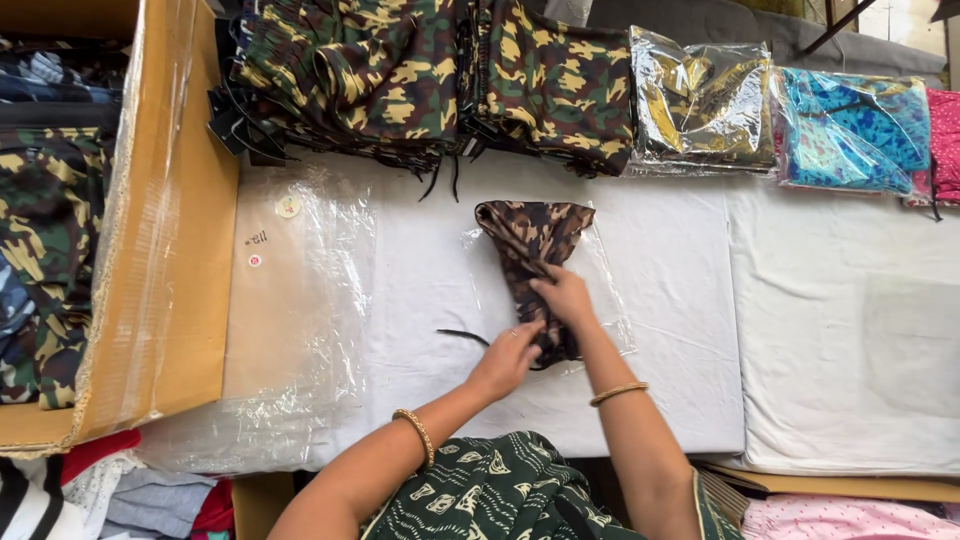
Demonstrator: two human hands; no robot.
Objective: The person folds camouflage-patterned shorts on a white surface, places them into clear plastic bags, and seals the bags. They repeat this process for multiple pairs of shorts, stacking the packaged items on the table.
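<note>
From the head view, a folded brown camouflage garment (532,255) lies mid-desk on a clear plastic bag (600,300), likely to keep it flat. The right hand (565,297) presses it with fingers spread, gripping nothing. The left hand (507,360) pinches its lower edge beside a black drawstring (462,337).

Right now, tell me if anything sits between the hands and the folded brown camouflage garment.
Nothing visible does. The right hand and left hand already press on the brown camouflage garment, which lies on a clear plastic bag.
</note>
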